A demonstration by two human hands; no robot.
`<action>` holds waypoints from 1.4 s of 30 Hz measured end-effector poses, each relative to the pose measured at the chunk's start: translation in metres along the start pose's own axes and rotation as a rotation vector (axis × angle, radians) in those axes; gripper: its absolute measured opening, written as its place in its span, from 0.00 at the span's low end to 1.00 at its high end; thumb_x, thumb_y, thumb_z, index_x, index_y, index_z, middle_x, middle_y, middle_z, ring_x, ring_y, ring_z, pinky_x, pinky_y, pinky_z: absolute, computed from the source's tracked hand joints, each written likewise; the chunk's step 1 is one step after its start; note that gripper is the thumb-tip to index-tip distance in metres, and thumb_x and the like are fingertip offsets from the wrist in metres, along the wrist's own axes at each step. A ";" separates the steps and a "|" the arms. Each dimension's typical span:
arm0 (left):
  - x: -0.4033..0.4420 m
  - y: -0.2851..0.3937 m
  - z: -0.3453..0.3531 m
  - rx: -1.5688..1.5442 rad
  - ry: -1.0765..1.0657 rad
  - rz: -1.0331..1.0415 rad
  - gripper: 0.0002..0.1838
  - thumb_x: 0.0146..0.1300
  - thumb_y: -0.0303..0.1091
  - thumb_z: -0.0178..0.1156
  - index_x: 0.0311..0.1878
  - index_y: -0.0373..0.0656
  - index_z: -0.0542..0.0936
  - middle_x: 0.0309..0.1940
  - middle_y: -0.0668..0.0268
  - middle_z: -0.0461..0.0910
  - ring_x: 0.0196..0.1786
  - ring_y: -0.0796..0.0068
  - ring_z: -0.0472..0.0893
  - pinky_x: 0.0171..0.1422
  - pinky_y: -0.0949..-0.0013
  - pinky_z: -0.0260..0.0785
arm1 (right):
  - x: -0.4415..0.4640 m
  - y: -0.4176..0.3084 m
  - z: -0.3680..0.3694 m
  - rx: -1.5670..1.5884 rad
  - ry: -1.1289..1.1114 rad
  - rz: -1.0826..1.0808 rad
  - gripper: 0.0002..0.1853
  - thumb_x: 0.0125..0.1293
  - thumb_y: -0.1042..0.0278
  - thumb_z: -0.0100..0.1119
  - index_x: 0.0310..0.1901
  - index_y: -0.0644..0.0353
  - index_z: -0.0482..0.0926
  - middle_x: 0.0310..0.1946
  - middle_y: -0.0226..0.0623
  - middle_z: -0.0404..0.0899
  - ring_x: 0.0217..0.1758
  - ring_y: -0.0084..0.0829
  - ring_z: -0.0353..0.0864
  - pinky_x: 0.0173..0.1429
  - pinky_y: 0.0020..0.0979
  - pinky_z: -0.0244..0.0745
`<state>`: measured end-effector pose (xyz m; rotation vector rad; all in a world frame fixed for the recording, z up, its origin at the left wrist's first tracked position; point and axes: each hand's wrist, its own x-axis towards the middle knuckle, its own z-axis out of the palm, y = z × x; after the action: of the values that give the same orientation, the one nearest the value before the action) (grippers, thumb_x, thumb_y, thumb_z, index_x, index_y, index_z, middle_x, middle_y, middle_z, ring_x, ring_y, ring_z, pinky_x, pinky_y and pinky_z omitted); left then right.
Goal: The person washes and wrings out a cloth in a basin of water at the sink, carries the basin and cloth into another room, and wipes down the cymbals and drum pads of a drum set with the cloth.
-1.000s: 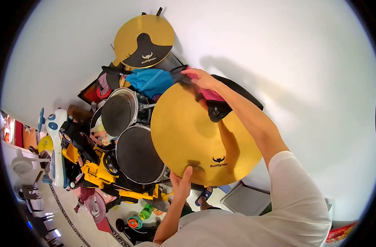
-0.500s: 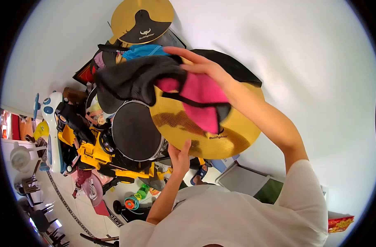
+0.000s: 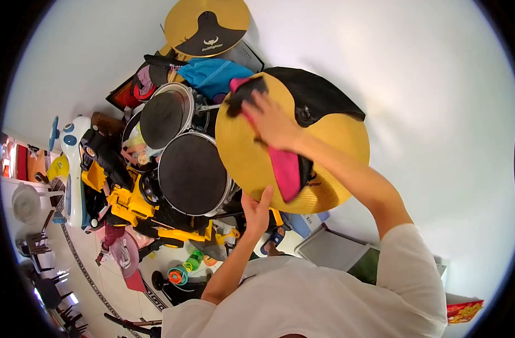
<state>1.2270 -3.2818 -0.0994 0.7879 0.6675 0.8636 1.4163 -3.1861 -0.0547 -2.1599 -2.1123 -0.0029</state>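
A gold cymbal (image 3: 246,155) with a black pad (image 3: 319,96) over its upper right part lies before me. My left hand (image 3: 256,213) grips its lower edge, thumb on top. On the cymbal's face, my right hand (image 3: 271,121) presses a pink and black cloth (image 3: 285,172), its fingers partly blurred. The cloth runs from near the cymbal's top edge down to its lower side, beside the printed logo. Just left of the cymbal is a drum with a dark top (image 3: 192,173).
Another cymbal (image 3: 235,19) stands at the back. A blue bag (image 3: 212,76) and a second drum (image 3: 161,119) are behind. Yellow toy vehicles (image 3: 131,203) crowd the left. A foot in a sandal (image 3: 274,239) and a green bottle (image 3: 194,260) are below.
The cloth has come down onto the cymbal and been swung across its face under my right hand. My left hand keeps its hold on the lower edge. The pad shows more fully now.
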 end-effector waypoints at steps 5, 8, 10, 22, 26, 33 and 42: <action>0.006 0.001 -0.004 0.011 -0.034 0.009 0.16 0.65 0.26 0.55 0.55 0.37 0.68 0.47 0.67 0.75 0.48 0.80 0.74 0.53 0.76 0.66 | 0.084 0.060 0.033 0.169 0.022 0.054 0.27 0.54 0.74 0.55 0.60 0.55 0.70 0.63 0.50 0.65 0.68 0.49 0.60 0.68 0.44 0.58; 0.005 -0.006 -0.010 0.014 -0.053 -0.017 0.14 0.67 0.28 0.54 0.54 0.39 0.68 0.46 0.69 0.74 0.46 0.81 0.73 0.51 0.76 0.66 | 0.059 0.039 0.025 0.464 -0.042 -0.255 0.23 0.53 0.77 0.51 0.53 0.53 0.77 0.57 0.46 0.72 0.63 0.45 0.67 0.67 0.39 0.61; 0.002 -0.012 -0.012 -0.052 -0.052 -0.060 0.12 0.68 0.31 0.54 0.51 0.37 0.69 0.44 0.69 0.75 0.42 0.82 0.74 0.46 0.77 0.68 | 0.025 0.010 0.019 0.611 -0.209 -0.322 0.27 0.50 0.81 0.46 0.53 0.50 0.79 0.59 0.45 0.70 0.65 0.45 0.64 0.69 0.39 0.58; -0.004 -0.010 0.004 -0.088 0.011 0.048 0.17 0.69 0.34 0.53 0.56 0.38 0.65 0.49 0.65 0.72 0.48 0.78 0.73 0.53 0.74 0.67 | -0.178 -0.019 -0.070 0.328 -0.021 -0.115 0.26 0.47 0.83 0.54 0.53 0.60 0.76 0.59 0.47 0.69 0.66 0.48 0.62 0.68 0.42 0.62; 0.008 -0.012 -0.010 -0.005 -0.083 0.031 0.15 0.69 0.32 0.53 0.55 0.39 0.65 0.45 0.68 0.73 0.44 0.83 0.72 0.47 0.77 0.66 | -0.200 0.075 -0.047 0.338 0.173 0.087 0.29 0.45 0.87 0.46 0.52 0.60 0.76 0.60 0.50 0.67 0.65 0.51 0.63 0.69 0.43 0.60; 0.005 -0.001 -0.005 -0.035 -0.030 -0.074 0.09 0.70 0.34 0.51 0.49 0.45 0.67 0.30 0.75 0.70 0.25 0.90 0.65 0.27 0.82 0.56 | -0.237 0.108 -0.053 0.155 0.299 0.432 0.29 0.48 0.87 0.47 0.55 0.58 0.75 0.58 0.54 0.69 0.59 0.54 0.66 0.66 0.42 0.61; 0.006 0.023 -0.018 -0.017 -0.139 -0.090 0.27 0.73 0.49 0.42 0.70 0.49 0.56 0.59 0.65 0.69 0.54 0.71 0.74 0.56 0.64 0.70 | -0.268 -0.075 -0.080 0.545 0.241 0.218 0.28 0.43 0.85 0.52 0.50 0.57 0.80 0.50 0.49 0.71 0.51 0.49 0.70 0.60 0.41 0.65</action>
<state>1.2068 -3.2612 -0.0920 0.7894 0.5676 0.7249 1.3414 -3.4591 0.0085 -1.9255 -1.5157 0.2827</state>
